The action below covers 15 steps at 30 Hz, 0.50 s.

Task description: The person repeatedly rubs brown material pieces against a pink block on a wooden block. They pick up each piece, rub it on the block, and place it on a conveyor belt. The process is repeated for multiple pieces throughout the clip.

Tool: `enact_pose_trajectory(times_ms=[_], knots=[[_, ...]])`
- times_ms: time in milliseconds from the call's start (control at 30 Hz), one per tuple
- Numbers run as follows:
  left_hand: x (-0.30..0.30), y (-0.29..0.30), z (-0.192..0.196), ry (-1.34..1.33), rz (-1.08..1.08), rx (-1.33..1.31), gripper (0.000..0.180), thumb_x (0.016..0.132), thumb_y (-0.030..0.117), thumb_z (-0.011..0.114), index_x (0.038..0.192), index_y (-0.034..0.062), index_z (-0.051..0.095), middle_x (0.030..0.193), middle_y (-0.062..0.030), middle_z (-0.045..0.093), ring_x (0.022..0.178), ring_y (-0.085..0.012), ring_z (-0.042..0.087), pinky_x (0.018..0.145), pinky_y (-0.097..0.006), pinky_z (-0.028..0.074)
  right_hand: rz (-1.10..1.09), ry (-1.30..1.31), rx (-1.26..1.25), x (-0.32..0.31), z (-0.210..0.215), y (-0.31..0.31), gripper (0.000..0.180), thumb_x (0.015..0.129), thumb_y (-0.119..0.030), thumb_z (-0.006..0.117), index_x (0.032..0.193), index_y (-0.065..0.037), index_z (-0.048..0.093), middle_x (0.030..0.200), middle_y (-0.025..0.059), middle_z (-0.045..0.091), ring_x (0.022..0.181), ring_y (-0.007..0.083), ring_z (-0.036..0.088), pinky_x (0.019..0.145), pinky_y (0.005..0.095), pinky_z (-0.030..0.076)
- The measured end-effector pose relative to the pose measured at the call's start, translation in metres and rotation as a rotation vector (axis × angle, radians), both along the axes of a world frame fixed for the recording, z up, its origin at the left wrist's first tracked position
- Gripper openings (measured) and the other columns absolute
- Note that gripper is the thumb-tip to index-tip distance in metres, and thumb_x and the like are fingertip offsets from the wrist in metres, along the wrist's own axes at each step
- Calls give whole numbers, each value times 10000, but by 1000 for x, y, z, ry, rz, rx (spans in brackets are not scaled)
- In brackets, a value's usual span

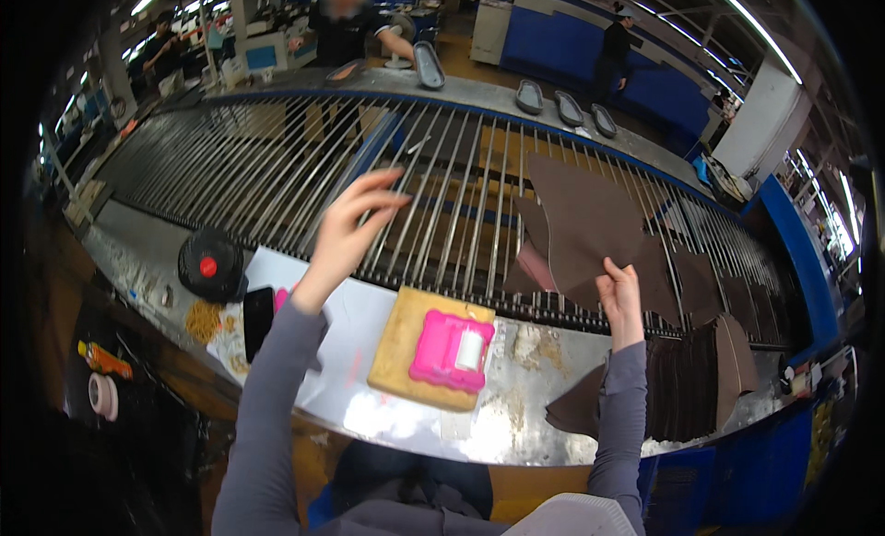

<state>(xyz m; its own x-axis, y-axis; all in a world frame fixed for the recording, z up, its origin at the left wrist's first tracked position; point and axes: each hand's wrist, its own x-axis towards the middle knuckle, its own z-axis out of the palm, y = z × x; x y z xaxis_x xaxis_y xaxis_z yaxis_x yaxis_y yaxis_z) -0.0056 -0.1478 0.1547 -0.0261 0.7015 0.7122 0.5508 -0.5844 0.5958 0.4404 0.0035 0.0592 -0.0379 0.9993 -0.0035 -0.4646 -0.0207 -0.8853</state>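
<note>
My left hand (355,223) is raised over the metal rods of the conveyor (452,195), fingers apart, with nothing in it. A large dark brown sheet piece (581,209), like leather or fabric, hangs from my right hand (620,296), its lower edge pinched between thumb and fingers. Further brown pieces (696,278) lie on the rods to the right, and a pinkish piece (534,267) shows beneath the held one. By my right forearm a thick stack of brown pieces (687,388) rests on the metal table.
A pink scalloped holder (433,342) with a white cylinder sits on a tan block (392,365). Left are a black phone (259,319), rubber bands (203,322) and a black red-topped container (210,267). Across the conveyor, a co-worker (346,29) touches one of several grey trays (429,66).
</note>
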Motion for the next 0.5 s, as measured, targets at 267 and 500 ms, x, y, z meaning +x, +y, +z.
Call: enact_pose_trajectory(times_ms=[267, 500], knots=[[-77, -100, -96, -479, 262, -414, 195, 884, -43, 589, 1050, -49, 690, 1279, -124, 606, 1102, -173, 599, 916, -270, 476, 67, 303, -297, -47, -117, 96, 214, 958, 54, 504, 1136, -54, 552, 1082, 135, 638, 859, 270, 692, 690, 336, 643], [-79, -142, -152, -823, 422, -494, 189, 904, -20, 603, 1071, -57, 685, 1198, -110, 659, 1091, -158, 604, 966, -274, 451, -81, 107, -421, -75, -165, 119, 186, 940, 26, 541, 1124, 3, 530, 1024, 182, 640, 865, 354, 701, 701, 387, 653]])
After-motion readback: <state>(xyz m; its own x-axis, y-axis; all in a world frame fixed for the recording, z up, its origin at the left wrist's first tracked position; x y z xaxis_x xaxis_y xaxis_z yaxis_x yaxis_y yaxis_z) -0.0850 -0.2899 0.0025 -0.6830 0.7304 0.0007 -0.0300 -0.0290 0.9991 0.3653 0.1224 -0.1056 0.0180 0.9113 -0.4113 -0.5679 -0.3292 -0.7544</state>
